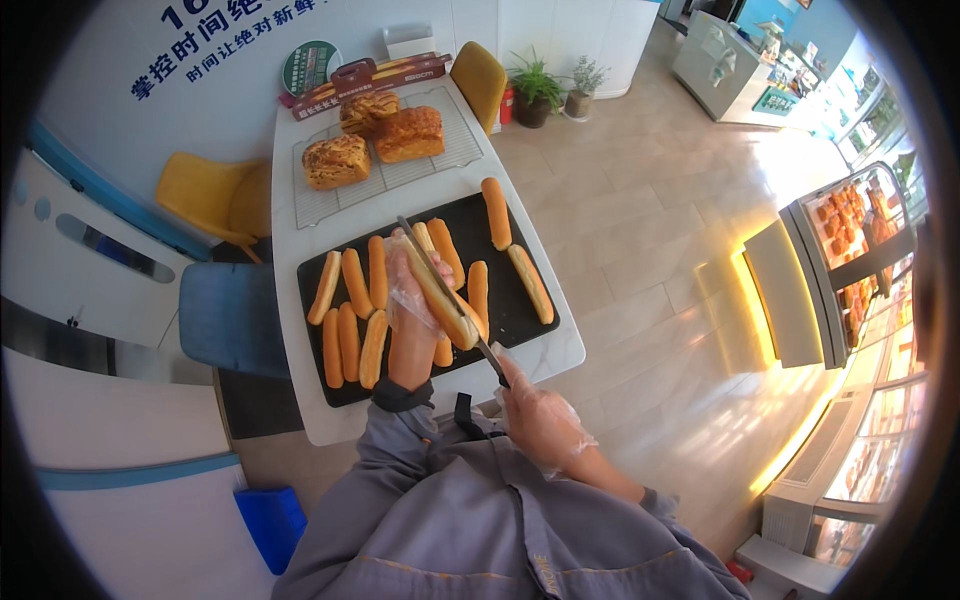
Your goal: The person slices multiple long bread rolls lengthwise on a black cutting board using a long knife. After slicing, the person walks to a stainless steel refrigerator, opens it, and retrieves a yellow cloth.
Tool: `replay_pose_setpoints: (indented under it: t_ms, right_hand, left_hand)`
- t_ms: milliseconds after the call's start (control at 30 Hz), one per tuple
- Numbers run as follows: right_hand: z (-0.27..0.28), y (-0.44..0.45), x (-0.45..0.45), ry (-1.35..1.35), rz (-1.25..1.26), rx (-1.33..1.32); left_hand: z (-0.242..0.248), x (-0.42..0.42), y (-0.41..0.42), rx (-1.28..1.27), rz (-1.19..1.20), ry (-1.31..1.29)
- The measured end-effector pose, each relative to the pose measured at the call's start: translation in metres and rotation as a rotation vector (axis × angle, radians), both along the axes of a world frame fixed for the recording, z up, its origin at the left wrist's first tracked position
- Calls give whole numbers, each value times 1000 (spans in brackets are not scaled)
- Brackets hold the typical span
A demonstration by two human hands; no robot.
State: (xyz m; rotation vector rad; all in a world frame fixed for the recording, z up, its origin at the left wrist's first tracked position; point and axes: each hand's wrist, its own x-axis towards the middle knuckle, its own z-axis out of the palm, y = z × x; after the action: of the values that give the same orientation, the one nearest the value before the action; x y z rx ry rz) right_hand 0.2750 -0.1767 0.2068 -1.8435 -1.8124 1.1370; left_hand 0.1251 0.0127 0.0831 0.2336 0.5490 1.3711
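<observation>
My left hand (409, 285), in a clear plastic glove, holds a long bread roll (435, 296) above a black baking tray (517, 330). My right hand (544, 424), gloved as well, grips the dark handle of a long bread knife (491, 361). The blade lies lengthwise along the roll, its tip past the roll's far end; how deep it sits in the bread I cannot tell. Several more long rolls lie on the tray, among them one at its far right corner (496, 214) and one at the left (324, 287). My left hand and forearm hide part of the tray.
Beyond the tray, a wire cooling rack (405, 176) on the white table (562, 349) bears loaves (409, 135), with long printed boxes (371, 84) behind. Yellow chairs (480, 79) and a blue seat (232, 319) stand by the table. A lit bread display case (847, 255) is at the right.
</observation>
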Motion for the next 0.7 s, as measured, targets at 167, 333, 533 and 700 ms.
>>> replay_pose_setpoints:
  t_ms: [167, 333, 533, 700]
  right_hand:
    - [-13, -22, 6, -51, 24, -28]
    - [-7, -39, 16, -90, 52, -67]
    - [-7, -41, 15, -70, 43, -46]
    - [-15, -15, 5, -25, 6, 29]
  left_hand:
    - [-5, -13, 6, -73, -25, -40]
    - [3, -24, 13, -60, 31, -15]
    - [13, -15, 8, -41, -50, -40]
    - [12, 0, 2, -2, -105, -33]
